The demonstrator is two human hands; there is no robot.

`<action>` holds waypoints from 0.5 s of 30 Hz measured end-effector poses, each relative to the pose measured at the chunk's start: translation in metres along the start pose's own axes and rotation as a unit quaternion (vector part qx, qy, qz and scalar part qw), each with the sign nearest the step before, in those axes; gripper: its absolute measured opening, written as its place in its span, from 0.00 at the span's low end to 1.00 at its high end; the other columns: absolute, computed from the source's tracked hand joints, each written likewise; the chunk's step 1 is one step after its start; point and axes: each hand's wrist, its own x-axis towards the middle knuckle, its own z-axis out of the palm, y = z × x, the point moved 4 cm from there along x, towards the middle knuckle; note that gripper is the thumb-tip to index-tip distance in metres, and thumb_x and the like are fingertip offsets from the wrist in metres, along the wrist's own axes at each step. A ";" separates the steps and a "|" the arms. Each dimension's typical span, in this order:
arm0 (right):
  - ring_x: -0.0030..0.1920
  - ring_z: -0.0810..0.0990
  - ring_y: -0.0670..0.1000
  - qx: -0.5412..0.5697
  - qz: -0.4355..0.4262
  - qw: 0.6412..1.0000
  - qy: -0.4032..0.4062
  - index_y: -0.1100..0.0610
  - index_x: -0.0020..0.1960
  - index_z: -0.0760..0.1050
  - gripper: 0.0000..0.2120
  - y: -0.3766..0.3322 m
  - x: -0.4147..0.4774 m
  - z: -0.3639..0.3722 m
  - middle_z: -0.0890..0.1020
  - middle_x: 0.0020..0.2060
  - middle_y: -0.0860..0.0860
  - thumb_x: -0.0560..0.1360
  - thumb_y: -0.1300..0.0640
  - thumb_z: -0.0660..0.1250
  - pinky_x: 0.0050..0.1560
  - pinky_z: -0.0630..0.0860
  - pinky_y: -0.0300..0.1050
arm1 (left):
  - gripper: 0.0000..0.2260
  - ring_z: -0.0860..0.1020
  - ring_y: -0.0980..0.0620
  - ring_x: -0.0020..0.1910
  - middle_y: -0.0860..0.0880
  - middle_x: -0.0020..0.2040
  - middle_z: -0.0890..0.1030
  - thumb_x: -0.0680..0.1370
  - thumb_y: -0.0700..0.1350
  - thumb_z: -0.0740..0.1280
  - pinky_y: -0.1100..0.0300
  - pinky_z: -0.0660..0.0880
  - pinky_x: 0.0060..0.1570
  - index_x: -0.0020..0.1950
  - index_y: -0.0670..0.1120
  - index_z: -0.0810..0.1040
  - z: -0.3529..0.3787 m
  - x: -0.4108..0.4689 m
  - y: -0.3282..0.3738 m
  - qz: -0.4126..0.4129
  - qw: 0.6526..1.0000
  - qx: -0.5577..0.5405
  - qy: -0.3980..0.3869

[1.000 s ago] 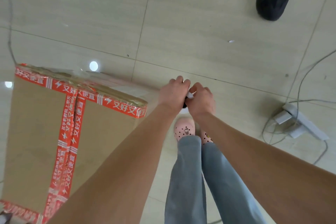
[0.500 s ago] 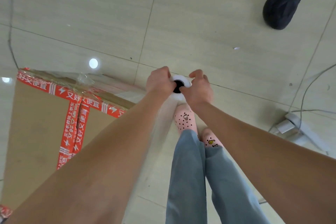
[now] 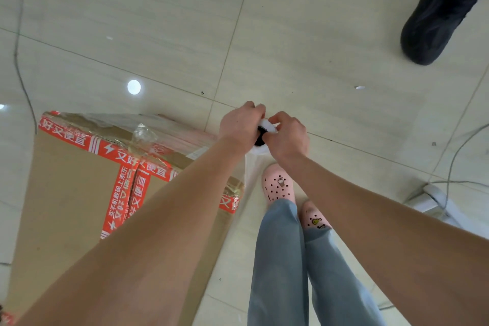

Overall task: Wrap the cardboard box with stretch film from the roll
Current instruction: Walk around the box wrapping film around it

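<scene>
The stretch film roll [image 3: 266, 125] is gripped at its upper end by the left hand [image 3: 239, 127] and the right hand [image 3: 289, 135], with the fingers curled round its rim. It is held upright: the long axis runs roughly vertical, and the dark core opening faces up. The cardboard box [image 3: 71, 193] stands on the floor, left of and below the hands. For a snug wrap, the film is best kept taut and the roll kept upright, close to the box's side.
</scene>
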 end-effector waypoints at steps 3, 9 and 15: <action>0.52 0.77 0.55 -0.025 -0.011 1.000 0.009 0.51 0.59 0.75 0.15 -0.011 0.004 0.002 0.77 0.55 0.51 0.72 0.58 0.66 0.42 0.67 0.43 | 0.07 0.77 0.43 0.45 0.45 0.47 0.76 0.74 0.39 0.64 0.54 0.73 0.39 0.51 0.43 0.76 -0.005 0.006 -0.010 -0.013 1.000 -0.013 0.006; 0.44 0.74 0.52 -0.007 -0.039 0.999 0.033 0.53 0.57 0.74 0.12 -0.041 0.017 0.010 0.76 0.54 0.51 0.74 0.56 0.66 0.40 0.68 0.43 | 0.04 0.75 0.45 0.40 0.47 0.39 0.76 0.72 0.41 0.65 0.57 0.69 0.35 0.45 0.43 0.73 -0.012 0.013 -0.050 -0.125 0.983 -0.129 0.035; 0.48 0.76 0.52 -0.037 -0.025 0.999 -0.018 0.49 0.60 0.74 0.16 -0.080 0.033 0.031 0.77 0.56 0.51 0.72 0.57 0.67 0.39 0.66 0.41 | 0.09 0.77 0.47 0.40 0.47 0.41 0.78 0.73 0.49 0.67 0.58 0.70 0.35 0.44 0.44 0.72 -0.010 0.003 -0.095 -0.262 0.941 -0.216 -0.005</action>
